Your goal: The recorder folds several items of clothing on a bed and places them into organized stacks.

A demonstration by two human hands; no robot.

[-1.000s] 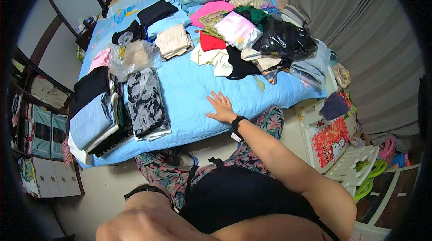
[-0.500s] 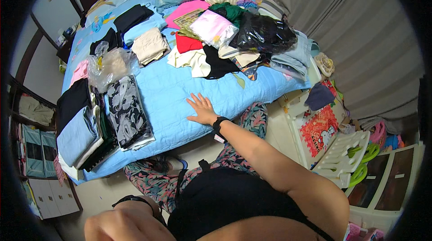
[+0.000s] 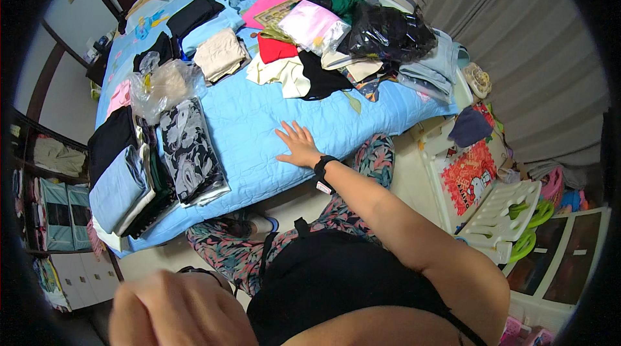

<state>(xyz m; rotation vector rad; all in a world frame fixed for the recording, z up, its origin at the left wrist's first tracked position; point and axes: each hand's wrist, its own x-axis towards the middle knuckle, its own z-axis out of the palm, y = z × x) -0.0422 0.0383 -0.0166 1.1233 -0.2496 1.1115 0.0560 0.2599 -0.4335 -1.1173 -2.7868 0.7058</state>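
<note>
While the bare right arm slants forward, I see the right hand palm down on the light-blue quilted bedspread, near its front edge, fingers splayed, grasping nothing, left hand at lower left, loosely curled, its grip hidden.

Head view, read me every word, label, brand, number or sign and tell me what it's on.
Red picture: carries lettering, which I don't copy out.
White tag by the right wristband: too small to read.
Pale labels on the white-framed cabinet: too small to read.
Pink-and-white package: any print is too blurred to read.
</note>
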